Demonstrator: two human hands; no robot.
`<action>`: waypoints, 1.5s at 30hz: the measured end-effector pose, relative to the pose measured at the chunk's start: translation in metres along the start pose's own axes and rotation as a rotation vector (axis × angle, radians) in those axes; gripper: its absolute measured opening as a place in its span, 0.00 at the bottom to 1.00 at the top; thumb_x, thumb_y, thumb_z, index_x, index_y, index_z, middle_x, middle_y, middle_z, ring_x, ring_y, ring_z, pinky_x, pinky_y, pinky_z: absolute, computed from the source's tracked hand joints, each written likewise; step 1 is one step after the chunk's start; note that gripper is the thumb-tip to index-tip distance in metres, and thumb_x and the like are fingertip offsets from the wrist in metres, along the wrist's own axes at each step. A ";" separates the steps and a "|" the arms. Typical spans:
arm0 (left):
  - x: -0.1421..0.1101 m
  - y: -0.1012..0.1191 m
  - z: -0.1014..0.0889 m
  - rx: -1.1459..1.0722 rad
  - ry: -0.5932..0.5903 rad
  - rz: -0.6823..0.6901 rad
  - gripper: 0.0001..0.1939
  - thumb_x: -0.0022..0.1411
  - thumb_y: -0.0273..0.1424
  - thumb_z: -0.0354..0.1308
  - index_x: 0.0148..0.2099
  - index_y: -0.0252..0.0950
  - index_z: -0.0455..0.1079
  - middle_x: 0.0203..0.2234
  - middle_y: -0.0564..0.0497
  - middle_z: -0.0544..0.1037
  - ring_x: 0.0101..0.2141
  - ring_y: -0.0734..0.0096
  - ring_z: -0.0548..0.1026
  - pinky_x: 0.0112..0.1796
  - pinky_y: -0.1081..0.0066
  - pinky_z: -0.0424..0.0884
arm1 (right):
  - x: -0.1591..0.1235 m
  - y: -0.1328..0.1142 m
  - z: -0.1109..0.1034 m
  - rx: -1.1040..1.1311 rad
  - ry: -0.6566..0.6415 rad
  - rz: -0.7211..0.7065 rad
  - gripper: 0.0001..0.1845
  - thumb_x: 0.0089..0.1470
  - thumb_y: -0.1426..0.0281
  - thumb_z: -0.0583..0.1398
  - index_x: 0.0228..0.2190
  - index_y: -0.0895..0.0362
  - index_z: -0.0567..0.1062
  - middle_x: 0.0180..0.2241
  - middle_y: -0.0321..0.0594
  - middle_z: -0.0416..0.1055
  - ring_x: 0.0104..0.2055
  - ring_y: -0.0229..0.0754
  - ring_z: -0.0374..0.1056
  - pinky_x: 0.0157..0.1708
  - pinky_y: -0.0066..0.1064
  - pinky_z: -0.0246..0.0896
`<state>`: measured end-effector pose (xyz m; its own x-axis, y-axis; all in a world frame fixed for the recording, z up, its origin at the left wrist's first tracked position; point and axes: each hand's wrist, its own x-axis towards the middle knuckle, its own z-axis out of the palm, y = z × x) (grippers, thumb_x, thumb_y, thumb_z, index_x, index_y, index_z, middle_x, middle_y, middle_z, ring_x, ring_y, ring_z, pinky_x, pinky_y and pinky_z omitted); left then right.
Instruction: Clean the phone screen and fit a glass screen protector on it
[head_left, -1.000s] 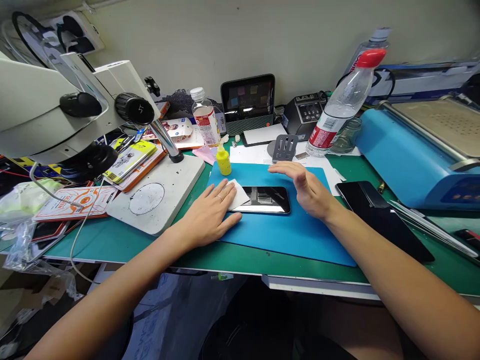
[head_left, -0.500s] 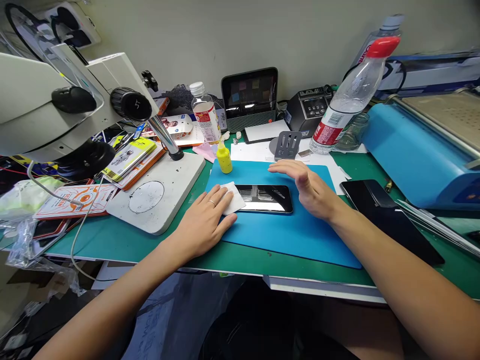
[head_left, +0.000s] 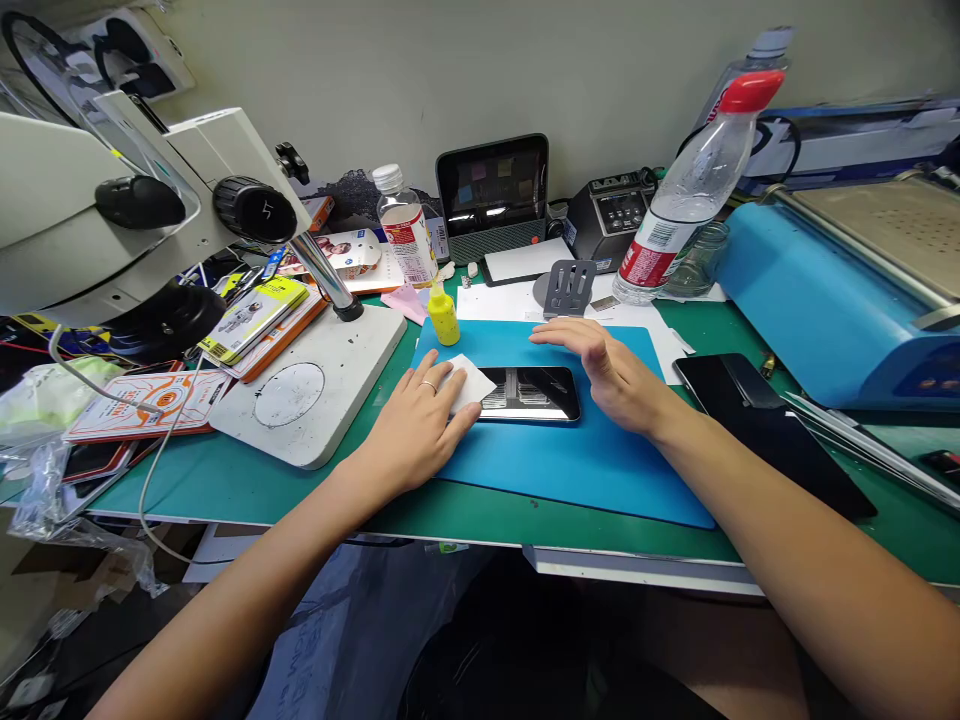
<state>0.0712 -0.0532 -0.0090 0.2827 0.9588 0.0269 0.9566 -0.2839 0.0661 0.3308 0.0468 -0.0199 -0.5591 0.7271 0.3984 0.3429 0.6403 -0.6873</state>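
A phone [head_left: 532, 394] lies flat on the blue mat [head_left: 555, 470], its dark glossy face up and reflecting light. Over its left end rests a folded white wipe [head_left: 474, 386]. My left hand [head_left: 421, 418] presses on the wipe with fingers extended and thumb apart; a ring is on one finger. The fingers partly hide the wipe and the phone's left end. Just right of the phone, my right hand [head_left: 611, 375] is held on edge, fingers stretched to the left, with nothing in it. A small yellow bottle [head_left: 444, 318] stands behind my left hand.
A microscope [head_left: 259, 210] on a white base [head_left: 337, 400] takes up the left. Behind the mat are a grey phone stand [head_left: 570, 290], a drink bottle [head_left: 407, 235] and a tilted red-capped bottle [head_left: 664, 220]. At right sit a black panel [head_left: 757, 430] and a blue machine [head_left: 817, 310].
My left hand and the wipe slid slightly left along the phone, then back to the right. My right hand stays in nearly the same place. The camera view shifted a little.
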 end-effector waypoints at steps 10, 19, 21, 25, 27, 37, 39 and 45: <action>-0.021 0.006 0.002 0.046 -0.004 0.022 0.31 0.77 0.45 0.41 0.70 0.29 0.60 0.69 0.35 0.63 0.72 0.38 0.51 0.67 0.40 0.58 | -0.001 -0.003 -0.002 -0.001 -0.011 0.013 0.48 0.60 0.36 0.34 0.53 0.46 0.79 0.57 0.44 0.75 0.65 0.55 0.63 0.69 0.58 0.50; -0.043 0.017 0.004 0.073 0.047 0.023 0.29 0.76 0.45 0.45 0.70 0.35 0.62 0.69 0.33 0.62 0.71 0.37 0.53 0.66 0.39 0.58 | 0.000 -0.004 -0.002 -0.015 -0.042 0.025 0.49 0.60 0.36 0.33 0.53 0.48 0.79 0.58 0.45 0.74 0.66 0.54 0.61 0.70 0.57 0.48; -0.036 0.017 0.002 0.061 0.044 0.009 0.28 0.76 0.46 0.45 0.70 0.39 0.63 0.69 0.35 0.63 0.71 0.38 0.54 0.66 0.38 0.58 | 0.000 -0.003 -0.002 -0.017 -0.042 0.031 0.50 0.59 0.35 0.33 0.53 0.49 0.79 0.58 0.46 0.74 0.66 0.55 0.61 0.70 0.57 0.49; -0.018 0.016 -0.004 0.010 0.001 0.036 0.28 0.77 0.47 0.43 0.70 0.42 0.63 0.70 0.36 0.61 0.71 0.36 0.53 0.66 0.37 0.57 | 0.000 -0.004 -0.003 -0.005 -0.040 0.037 0.50 0.58 0.34 0.33 0.53 0.48 0.79 0.58 0.46 0.74 0.66 0.55 0.61 0.70 0.57 0.48; -0.008 0.017 -0.007 -0.012 -0.024 0.068 0.28 0.77 0.47 0.42 0.71 0.43 0.63 0.70 0.37 0.60 0.72 0.37 0.52 0.66 0.38 0.56 | 0.000 -0.004 -0.002 0.004 -0.037 0.039 0.50 0.58 0.34 0.34 0.53 0.47 0.79 0.57 0.45 0.74 0.66 0.55 0.62 0.70 0.57 0.48; 0.033 0.036 -0.008 0.041 -0.024 0.161 0.27 0.78 0.46 0.41 0.70 0.41 0.62 0.69 0.36 0.61 0.71 0.36 0.53 0.66 0.40 0.54 | 0.000 -0.005 -0.003 0.000 -0.032 0.049 0.51 0.57 0.34 0.34 0.52 0.49 0.80 0.58 0.47 0.74 0.65 0.57 0.62 0.69 0.57 0.50; 0.037 0.040 -0.008 0.047 -0.031 0.179 0.28 0.77 0.47 0.41 0.70 0.39 0.61 0.70 0.34 0.60 0.71 0.35 0.53 0.66 0.40 0.54 | 0.000 -0.005 -0.002 0.008 -0.029 0.047 0.51 0.57 0.33 0.34 0.52 0.48 0.80 0.58 0.47 0.74 0.66 0.57 0.62 0.69 0.58 0.50; 0.049 0.058 -0.007 0.016 -0.018 0.246 0.29 0.77 0.48 0.42 0.67 0.36 0.64 0.71 0.33 0.57 0.72 0.35 0.48 0.67 0.38 0.50 | 0.000 0.000 -0.002 0.022 -0.012 0.024 0.53 0.57 0.34 0.32 0.52 0.48 0.80 0.58 0.47 0.73 0.66 0.56 0.62 0.70 0.57 0.50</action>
<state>0.1403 -0.0231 0.0033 0.5087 0.8607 0.0219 0.8596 -0.5092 0.0437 0.3318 0.0472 -0.0185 -0.5602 0.7388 0.3746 0.3397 0.6173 -0.7096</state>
